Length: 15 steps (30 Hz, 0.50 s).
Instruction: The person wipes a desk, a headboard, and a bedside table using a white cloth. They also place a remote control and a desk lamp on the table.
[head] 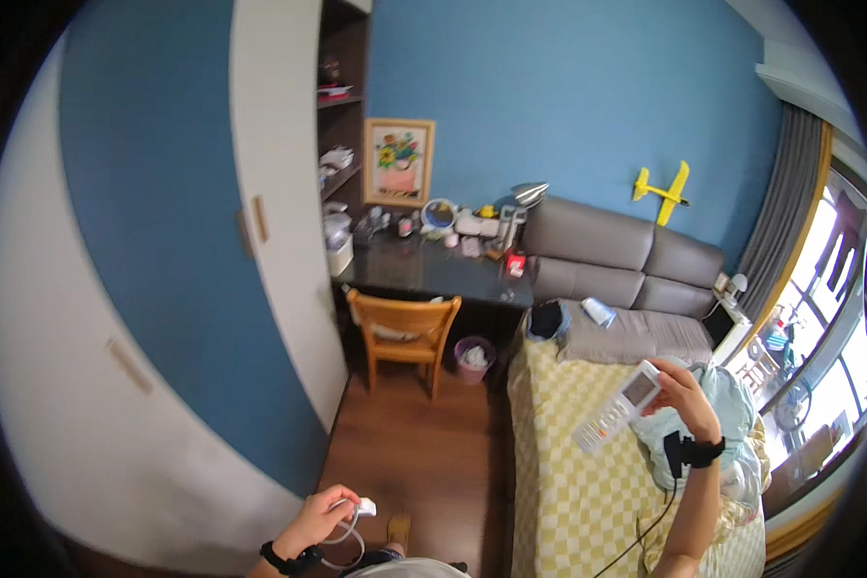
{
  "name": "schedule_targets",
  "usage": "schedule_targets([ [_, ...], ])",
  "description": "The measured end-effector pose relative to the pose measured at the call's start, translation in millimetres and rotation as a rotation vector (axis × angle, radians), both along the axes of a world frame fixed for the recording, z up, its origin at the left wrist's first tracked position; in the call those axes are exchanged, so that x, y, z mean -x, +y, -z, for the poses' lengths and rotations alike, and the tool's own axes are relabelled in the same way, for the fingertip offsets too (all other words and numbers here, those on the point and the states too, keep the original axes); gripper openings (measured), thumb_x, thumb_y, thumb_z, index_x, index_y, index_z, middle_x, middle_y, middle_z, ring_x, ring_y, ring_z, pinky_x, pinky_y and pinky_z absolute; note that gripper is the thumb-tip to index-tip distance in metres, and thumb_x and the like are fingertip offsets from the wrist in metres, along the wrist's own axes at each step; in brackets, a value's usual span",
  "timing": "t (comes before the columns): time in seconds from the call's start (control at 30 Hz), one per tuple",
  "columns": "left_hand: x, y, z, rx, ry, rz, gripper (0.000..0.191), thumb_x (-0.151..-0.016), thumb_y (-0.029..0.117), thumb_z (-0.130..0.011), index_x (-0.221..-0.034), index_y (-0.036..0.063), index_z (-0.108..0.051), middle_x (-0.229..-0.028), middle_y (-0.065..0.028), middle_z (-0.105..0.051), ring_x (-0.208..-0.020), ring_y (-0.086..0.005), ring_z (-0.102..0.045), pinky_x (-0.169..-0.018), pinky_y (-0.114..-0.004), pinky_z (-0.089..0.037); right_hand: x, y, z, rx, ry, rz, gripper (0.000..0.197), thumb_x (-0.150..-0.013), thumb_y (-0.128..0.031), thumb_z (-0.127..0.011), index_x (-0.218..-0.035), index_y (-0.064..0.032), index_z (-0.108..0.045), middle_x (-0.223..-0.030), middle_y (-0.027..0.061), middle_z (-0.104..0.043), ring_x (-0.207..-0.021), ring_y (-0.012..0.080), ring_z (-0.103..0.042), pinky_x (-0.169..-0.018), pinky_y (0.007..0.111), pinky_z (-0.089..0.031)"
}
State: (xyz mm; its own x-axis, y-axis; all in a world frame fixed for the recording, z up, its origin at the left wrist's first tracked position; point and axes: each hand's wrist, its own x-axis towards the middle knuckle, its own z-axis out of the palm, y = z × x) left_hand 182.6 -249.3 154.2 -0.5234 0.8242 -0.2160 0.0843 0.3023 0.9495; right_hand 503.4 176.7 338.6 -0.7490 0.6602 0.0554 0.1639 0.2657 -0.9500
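In my right hand is a white remote control with a grey display and several buttons. It is held by its display end, above the bed with its yellow and white checked cover. My left hand grips a white cable with a small white plug or adapter at its end, low over the wooden floor. The cable loops down below the fingers. Both wrists wear black bands, and a dark cord runs down from the right one.
A wooden chair stands at a dark desk crowded with small items. Beside it is a pink waste bin. Tall blue and white wardrobe doors line the left. Crumpled pale bedding lies on the bed's right side.
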Motion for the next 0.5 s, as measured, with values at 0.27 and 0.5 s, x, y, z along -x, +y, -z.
schedule_targets([
  [0.27,126,210,-19,-0.111,0.093,0.102,0.013,-0.091,0.011,-0.055,-0.099,0.0029,-0.06,-0.075,-0.0017,-0.06,-0.07,-0.0071,-0.055,-0.062,-0.022,-0.043,143,167,8,-0.06,0.004,0.11,0.038,-0.1,-0.02,-0.041,-0.134,-0.0024,-0.042,-0.1,0.0091,-0.063,-0.079,0.0188,-0.068,-0.069,0.026,-0.055],
  [0.5,216,351,-37,-0.172,0.004,0.024,0.011,-0.093,0.008,-0.052,-0.1,0.0019,-0.058,-0.077,-0.0009,-0.057,-0.068,-0.0063,-0.048,-0.061,-0.02,-0.038,300,352,33,-0.035,0.072,0.049,0.034,-0.099,-0.014,-0.042,-0.132,-0.0024,-0.044,-0.102,0.0093,-0.062,-0.078,0.0182,-0.067,-0.069,0.028,-0.056],
])
